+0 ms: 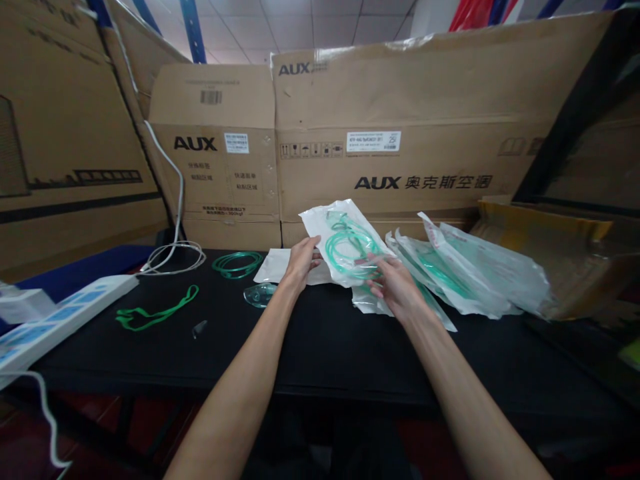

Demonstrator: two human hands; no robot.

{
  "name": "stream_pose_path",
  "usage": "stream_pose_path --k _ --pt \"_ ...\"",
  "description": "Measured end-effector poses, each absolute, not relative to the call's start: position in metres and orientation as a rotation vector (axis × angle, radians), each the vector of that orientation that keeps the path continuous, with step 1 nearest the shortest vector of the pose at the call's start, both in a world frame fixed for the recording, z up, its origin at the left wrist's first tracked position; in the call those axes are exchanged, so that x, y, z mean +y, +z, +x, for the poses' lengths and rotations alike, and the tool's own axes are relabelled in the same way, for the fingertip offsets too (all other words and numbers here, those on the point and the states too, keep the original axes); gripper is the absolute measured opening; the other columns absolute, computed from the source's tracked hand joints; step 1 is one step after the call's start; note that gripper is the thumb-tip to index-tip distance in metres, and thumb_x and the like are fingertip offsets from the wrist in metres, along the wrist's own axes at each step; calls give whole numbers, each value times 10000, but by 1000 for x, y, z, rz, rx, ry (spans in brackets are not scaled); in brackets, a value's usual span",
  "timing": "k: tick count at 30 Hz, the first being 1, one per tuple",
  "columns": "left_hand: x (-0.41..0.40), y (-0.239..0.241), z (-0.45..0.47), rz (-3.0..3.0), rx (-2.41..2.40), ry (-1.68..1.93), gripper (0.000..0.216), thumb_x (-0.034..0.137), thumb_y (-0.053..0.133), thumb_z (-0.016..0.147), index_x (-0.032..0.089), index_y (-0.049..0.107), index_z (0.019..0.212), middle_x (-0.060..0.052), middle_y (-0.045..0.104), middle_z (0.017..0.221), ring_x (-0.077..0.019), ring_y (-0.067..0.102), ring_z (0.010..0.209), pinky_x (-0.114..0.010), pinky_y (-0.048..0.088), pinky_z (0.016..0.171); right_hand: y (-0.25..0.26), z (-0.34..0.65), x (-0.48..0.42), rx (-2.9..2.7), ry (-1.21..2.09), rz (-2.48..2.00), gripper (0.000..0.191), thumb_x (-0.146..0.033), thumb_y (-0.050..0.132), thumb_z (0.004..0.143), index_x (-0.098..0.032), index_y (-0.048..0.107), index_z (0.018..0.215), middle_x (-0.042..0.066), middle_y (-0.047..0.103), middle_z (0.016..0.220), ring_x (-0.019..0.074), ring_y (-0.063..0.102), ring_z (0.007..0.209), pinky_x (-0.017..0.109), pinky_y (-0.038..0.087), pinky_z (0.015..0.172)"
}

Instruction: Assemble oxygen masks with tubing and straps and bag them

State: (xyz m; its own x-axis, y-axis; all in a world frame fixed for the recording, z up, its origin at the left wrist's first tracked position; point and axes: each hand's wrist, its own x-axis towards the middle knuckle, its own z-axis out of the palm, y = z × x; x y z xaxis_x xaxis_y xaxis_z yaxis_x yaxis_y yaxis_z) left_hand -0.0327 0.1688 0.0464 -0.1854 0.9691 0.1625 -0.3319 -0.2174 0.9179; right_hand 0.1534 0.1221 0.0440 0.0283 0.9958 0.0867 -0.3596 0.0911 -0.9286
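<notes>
Both my hands hold up a clear plastic pouch (pixel 345 241) with coiled green tubing inside, above the black table (pixel 325 340). My left hand (pixel 301 261) grips the pouch's left edge, fingers closed on it. My right hand (pixel 395 285) grips its lower right corner. Under and right of the pouch lies a pile of similar sealed pouches (pixel 465 273). A flat white pouch (pixel 274 265) lies behind my left hand. A clear mask piece (pixel 259 294) rests on the table just left of my left wrist.
A loose green tubing coil (pixel 237 263), a green strap (pixel 155 312) and a small dark clip (pixel 199 327) lie on the left. A white power strip (pixel 55 320) and white cable (pixel 173 257) are far left. Cardboard boxes (pixel 400 133) wall the back; an open box (pixel 560 260) stands right.
</notes>
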Motion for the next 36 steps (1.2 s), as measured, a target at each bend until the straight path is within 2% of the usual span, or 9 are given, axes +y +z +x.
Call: stream_pose_path --k 4,11,16,20,28,36 --pt "166 48 -29 1009 923 1586 169 288 787 735 172 678 791 -46 672 757 -101 569 556 -179 379 475 45 154 122 -988 1280 -857 227 -293 796 739 -186 657 884 71 786 922 72 533 432 137 271 260" --pt "164 48 -30 984 919 1663 135 277 761 805 169 686 836 -23 672 767 -73 539 544 -180 444 531 46 155 124 -955 1230 -867 148 -229 781 675 -150 694 765 12 702 735 27 419 401 129 264 271" --pt "166 47 -31 972 947 1740 188 312 782 801 173 656 811 -11 652 760 -83 542 559 -188 441 524 48 156 123 -935 1141 -888 119 -213 716 679 -166 689 785 -17 686 730 30 411 410 127 252 275" --pt "168 44 -29 970 979 1789 181 328 757 826 182 651 843 -5 656 803 -89 543 582 -189 434 516 49 155 121 -995 1149 -889 124 -225 733 690 -162 682 783 -21 668 667 45 433 393 143 253 269" --pt "168 39 -26 1038 983 1685 163 305 736 848 193 623 885 -25 684 824 -136 609 665 -180 442 506 45 153 121 -996 1168 -1000 214 -337 775 779 -173 650 837 -18 634 545 76 454 311 155 277 237" --pt "165 40 -26 1142 914 1607 199 319 739 830 209 654 973 -76 741 1020 -209 668 846 -244 526 600 43 156 125 -989 1260 -1064 102 -172 782 687 -144 697 735 4 626 523 65 439 331 143 255 235"
